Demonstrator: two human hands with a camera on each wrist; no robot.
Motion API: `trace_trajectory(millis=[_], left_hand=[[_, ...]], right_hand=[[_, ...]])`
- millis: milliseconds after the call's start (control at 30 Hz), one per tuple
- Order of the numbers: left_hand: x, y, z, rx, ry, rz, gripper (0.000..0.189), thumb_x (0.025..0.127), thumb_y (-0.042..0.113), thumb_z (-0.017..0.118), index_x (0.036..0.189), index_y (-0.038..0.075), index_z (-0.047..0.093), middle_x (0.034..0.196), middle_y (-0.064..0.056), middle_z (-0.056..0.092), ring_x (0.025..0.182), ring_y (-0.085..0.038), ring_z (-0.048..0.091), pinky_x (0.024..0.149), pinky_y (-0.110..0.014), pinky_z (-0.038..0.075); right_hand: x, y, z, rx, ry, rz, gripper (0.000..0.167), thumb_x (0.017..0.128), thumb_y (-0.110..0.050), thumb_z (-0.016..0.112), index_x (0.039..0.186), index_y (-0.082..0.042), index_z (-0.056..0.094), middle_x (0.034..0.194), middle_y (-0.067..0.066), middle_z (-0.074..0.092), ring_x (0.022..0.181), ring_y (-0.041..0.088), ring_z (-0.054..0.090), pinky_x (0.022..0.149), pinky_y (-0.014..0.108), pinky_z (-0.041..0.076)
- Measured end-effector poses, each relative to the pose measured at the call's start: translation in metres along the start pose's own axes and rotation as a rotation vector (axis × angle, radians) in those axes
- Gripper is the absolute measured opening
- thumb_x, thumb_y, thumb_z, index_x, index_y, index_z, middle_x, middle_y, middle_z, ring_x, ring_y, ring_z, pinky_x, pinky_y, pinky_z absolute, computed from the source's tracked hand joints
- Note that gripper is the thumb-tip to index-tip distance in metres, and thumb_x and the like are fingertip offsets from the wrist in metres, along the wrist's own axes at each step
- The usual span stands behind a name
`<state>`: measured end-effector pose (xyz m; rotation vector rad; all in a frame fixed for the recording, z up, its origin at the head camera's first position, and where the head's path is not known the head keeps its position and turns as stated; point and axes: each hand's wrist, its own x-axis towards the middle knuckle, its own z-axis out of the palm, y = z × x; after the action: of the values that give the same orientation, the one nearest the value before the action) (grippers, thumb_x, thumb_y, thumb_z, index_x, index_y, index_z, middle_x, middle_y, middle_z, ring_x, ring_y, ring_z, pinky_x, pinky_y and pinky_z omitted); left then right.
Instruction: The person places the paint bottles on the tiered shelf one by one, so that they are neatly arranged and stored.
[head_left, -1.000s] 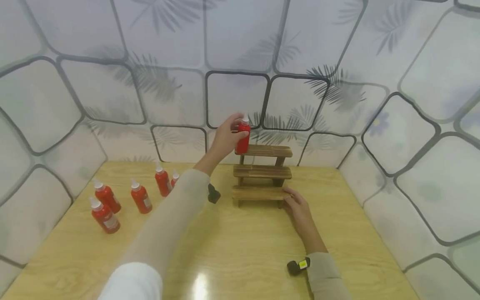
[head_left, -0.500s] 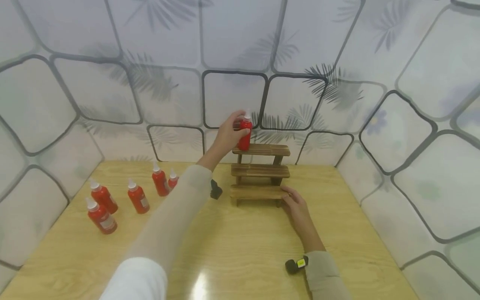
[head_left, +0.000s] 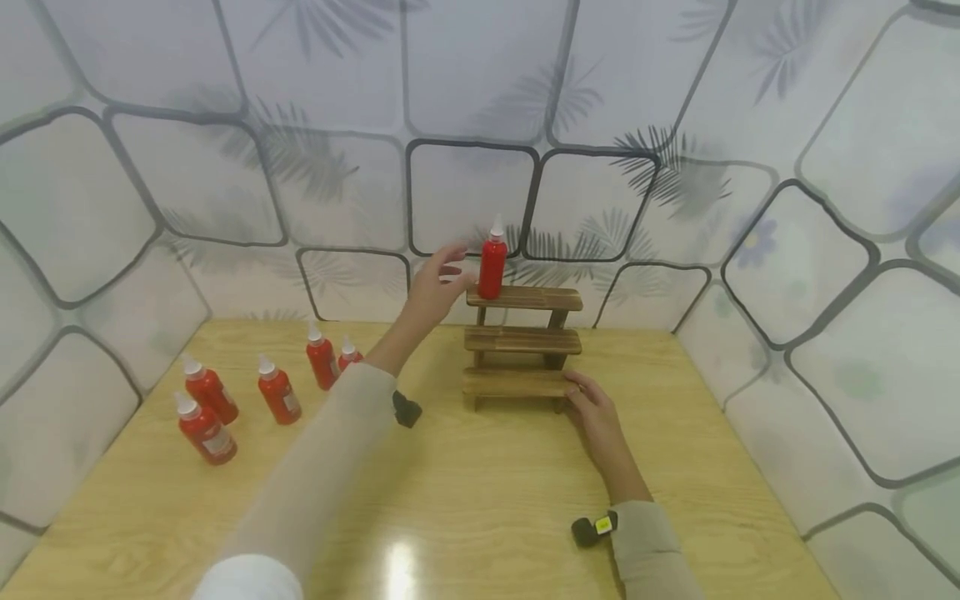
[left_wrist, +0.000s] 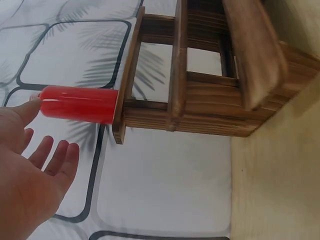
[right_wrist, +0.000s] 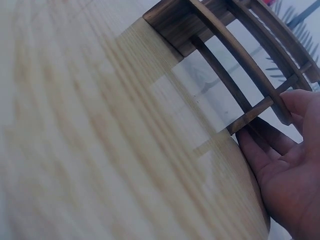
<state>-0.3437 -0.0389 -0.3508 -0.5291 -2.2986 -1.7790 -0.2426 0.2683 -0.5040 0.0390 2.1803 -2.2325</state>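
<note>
A red squeeze bottle (head_left: 492,268) with a white pointed nozzle stands upright at the left end of the top step of a three-tier wooden stand (head_left: 525,339). Just left of the bottle, my left hand (head_left: 431,293) has its fingers spread and holds nothing. In the left wrist view its thumb lies close to the top of the bottle (left_wrist: 80,104); whether they touch I cannot tell. My right hand (head_left: 597,421) holds the right end of the bottom step. The right wrist view has the thumb on that board and the other fingers of the hand (right_wrist: 295,167) beside the stand's leg.
Several more red bottles (head_left: 279,393) stand on the left of the light wooden table (head_left: 480,492); one (head_left: 348,354) is partly hidden by my left sleeve. Patterned walls (head_left: 472,196) close off the back and sides. Both wrists carry a small black camera (head_left: 585,532).
The bottle moved slightly right onto the top step and came to stand there. My left hand has let go of it and drawn back left. The right hand stays on the stand.
</note>
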Motion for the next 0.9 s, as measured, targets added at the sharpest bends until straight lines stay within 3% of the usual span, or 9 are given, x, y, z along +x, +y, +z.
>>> trace_trajectory(millis=[267, 433, 667, 767, 900], left_hand=[[-0.055, -0.016, -0.022, -0.027, 0.062, 0.004, 0.050, 0.095, 0.018, 0.070, 0.142, 0.007, 0.054, 0.142, -0.012, 0.057, 0.122, -0.034, 0.058, 0.105, -0.046, 0.049], [-0.094, -0.022, -0.035, -0.075, 0.115, -0.070, 0.049, 0.095, 0.019, 0.071, 0.140, 0.009, 0.056, 0.141, -0.010, 0.058, 0.122, -0.033, 0.059, 0.101, -0.039, 0.053], [-0.143, -0.037, -0.055, -0.004, 0.220, -0.164, 0.044, 0.096, 0.026, 0.070, 0.136, 0.011, 0.059, 0.135, -0.012, 0.061, 0.117, -0.029, 0.062, 0.086, -0.018, 0.054], [-0.157, -0.045, -0.063, 0.053, 0.282, -0.198, 0.043, 0.097, 0.029, 0.069, 0.136, 0.013, 0.059, 0.130, -0.010, 0.061, 0.113, -0.021, 0.062, 0.083, -0.012, 0.052], [-0.164, -0.055, -0.073, 0.080, 0.385, -0.191, 0.041, 0.098, 0.026, 0.068, 0.135, 0.012, 0.060, 0.126, -0.009, 0.060, 0.106, -0.010, 0.058, 0.082, -0.009, 0.049]], right_hand=[[0.001, 0.002, 0.000, -0.011, 0.015, -0.002, 0.047, 0.104, -0.028, 0.055, 0.146, -0.007, 0.048, 0.153, 0.016, 0.045, 0.139, 0.034, 0.048, 0.108, 0.030, 0.048], [0.000, 0.003, 0.000, 0.010, 0.005, -0.006, 0.046, 0.104, -0.028, 0.056, 0.145, -0.007, 0.049, 0.152, 0.015, 0.046, 0.139, 0.033, 0.048, 0.108, 0.030, 0.047], [0.000, 0.002, 0.001, 0.038, 0.000, -0.004, 0.047, 0.104, -0.029, 0.057, 0.144, -0.007, 0.049, 0.153, 0.015, 0.043, 0.140, 0.033, 0.046, 0.109, 0.030, 0.046], [0.000, 0.002, 0.002, 0.032, -0.011, -0.008, 0.047, 0.105, -0.029, 0.056, 0.145, -0.006, 0.048, 0.155, 0.015, 0.042, 0.141, 0.033, 0.045, 0.111, 0.031, 0.045], [-0.001, 0.002, 0.002, 0.027, -0.008, -0.016, 0.047, 0.105, -0.028, 0.055, 0.145, -0.005, 0.047, 0.155, 0.016, 0.041, 0.142, 0.034, 0.044, 0.111, 0.032, 0.044]])
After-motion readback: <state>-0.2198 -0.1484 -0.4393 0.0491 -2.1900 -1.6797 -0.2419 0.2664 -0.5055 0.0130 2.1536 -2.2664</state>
